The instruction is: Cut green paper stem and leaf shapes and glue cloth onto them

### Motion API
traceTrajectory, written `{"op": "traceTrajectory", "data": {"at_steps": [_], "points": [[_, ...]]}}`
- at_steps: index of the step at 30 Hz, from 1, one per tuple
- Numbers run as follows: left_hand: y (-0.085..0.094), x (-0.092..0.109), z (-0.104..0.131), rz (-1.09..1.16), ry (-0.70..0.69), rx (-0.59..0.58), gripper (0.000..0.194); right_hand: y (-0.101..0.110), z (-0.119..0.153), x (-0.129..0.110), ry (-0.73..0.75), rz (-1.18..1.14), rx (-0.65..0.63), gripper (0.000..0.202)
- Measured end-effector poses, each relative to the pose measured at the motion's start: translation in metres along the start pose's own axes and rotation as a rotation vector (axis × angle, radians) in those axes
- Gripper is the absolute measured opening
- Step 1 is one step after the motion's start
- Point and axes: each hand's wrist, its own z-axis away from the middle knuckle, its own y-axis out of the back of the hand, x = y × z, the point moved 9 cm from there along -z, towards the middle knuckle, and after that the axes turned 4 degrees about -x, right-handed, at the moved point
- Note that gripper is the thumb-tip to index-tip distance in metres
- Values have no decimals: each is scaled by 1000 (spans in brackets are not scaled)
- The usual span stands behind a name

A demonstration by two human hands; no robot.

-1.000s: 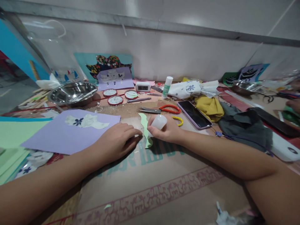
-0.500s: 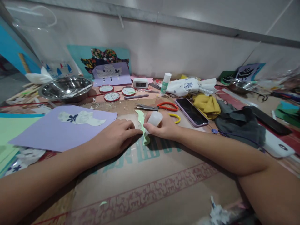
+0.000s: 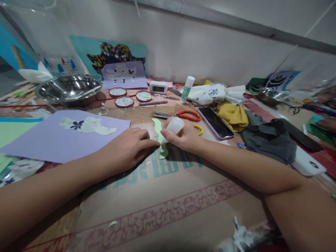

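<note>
A wavy light-green paper strip (image 3: pixel 157 126) lies on the printed brown cardboard between my hands, with wet-looking glue on it. My left hand (image 3: pixel 138 143) is closed, its fingers curled, and its fingertips hold the strip down at the left edge. In my right hand (image 3: pixel 186 135) is a small white glue bottle (image 3: pixel 175 125), gripped and tilted with its tip down at the strip. Behind my right hand lie scissors (image 3: pixel 187 114) with red handles and a yellow handle loop (image 3: pixel 198 129), partly covered by the hand.
A purple sheet (image 3: pixel 52 140) with a white flowered cutout lies left. Beyond are a metal bowl (image 3: pixel 68 91), red-rimmed lids (image 3: pixel 124 102), a clock (image 3: pixel 158 87) and a glue stick (image 3: pixel 187 89). A phone (image 3: pixel 215 122) and cloths (image 3: pixel 232 117) lie right; another person's hand (image 3: pixel 327 124) shows far right.
The glue bottle's tip has moved slightly along the strip towards its near end. My left hand keeps its place at the strip. The view has tilted a little, and another person's hand has appeared far right.
</note>
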Motion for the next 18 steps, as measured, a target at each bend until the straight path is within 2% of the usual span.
{"op": "traceTrajectory", "data": {"at_steps": [5,8,14,18], "points": [[0,0,0,13,0,0,31,-5,1,3,-44,-39,-56,34],[1,0,1,30,3,-2,32,-8,3,0,-16,-113,-91,28],[0,-1,1,25,7,2,33,-1,1,-3,23,-26,-19,30],[0,-1,1,32,0,-3,31,-6,1,-4,29,-70,-66,26]]}}
